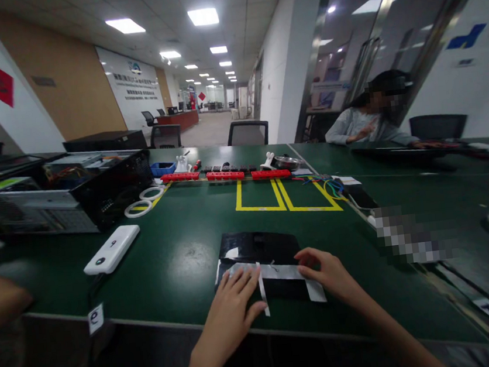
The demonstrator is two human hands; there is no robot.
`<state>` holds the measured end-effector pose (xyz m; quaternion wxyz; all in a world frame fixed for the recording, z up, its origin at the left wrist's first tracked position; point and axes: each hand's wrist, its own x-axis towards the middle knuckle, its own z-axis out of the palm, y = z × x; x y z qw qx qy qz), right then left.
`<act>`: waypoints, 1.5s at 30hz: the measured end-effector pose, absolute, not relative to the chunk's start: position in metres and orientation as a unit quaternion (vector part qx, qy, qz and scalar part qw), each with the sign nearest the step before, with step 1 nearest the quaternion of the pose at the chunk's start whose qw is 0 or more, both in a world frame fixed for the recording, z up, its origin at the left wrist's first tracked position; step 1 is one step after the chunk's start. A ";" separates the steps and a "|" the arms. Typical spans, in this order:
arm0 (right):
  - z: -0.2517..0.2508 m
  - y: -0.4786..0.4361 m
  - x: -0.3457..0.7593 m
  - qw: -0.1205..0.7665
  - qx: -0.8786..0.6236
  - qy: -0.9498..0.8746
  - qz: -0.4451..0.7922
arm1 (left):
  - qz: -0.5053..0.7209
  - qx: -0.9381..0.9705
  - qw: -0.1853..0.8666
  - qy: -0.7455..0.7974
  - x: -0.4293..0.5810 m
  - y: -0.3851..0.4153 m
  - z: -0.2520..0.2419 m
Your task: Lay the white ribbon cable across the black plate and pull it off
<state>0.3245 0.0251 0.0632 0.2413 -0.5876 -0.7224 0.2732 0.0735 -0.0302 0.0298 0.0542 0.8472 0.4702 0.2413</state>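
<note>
A flat black panel (260, 243) lies on the green table near its front edge, with a pale strip (281, 271) running across it. My left hand (235, 299) rests palm down on the left part of the panel and strip, its fingers spread, beside a thin white strip (264, 299). At the right end of the pale strip, my right hand (325, 268) has its thumb and index finger curved close to the panel's edge. Whether they pinch anything is too small to tell. A short white piece (315, 291) hangs below the right hand.
An open computer case (91, 195) stands at the left, near white rings (138, 208) and a white power bank (113, 249). Red strips (225, 175) line up behind yellow tape frames (261, 208). Cables (333, 188) lie at the right. A person (369, 116) sits across the table.
</note>
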 end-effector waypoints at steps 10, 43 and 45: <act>0.049 0.019 0.322 0.219 -0.547 -0.789 0.177 | 0.318 0.771 0.039 0.550 0.006 -0.002 0.014; 0.047 -0.002 0.512 0.094 -0.635 -0.744 0.188 | 0.300 0.736 -0.012 0.607 0.001 -0.005 0.001; 0.046 -0.005 0.524 0.116 -0.639 -0.734 0.199 | 0.304 0.735 -0.013 0.606 0.001 -0.005 0.000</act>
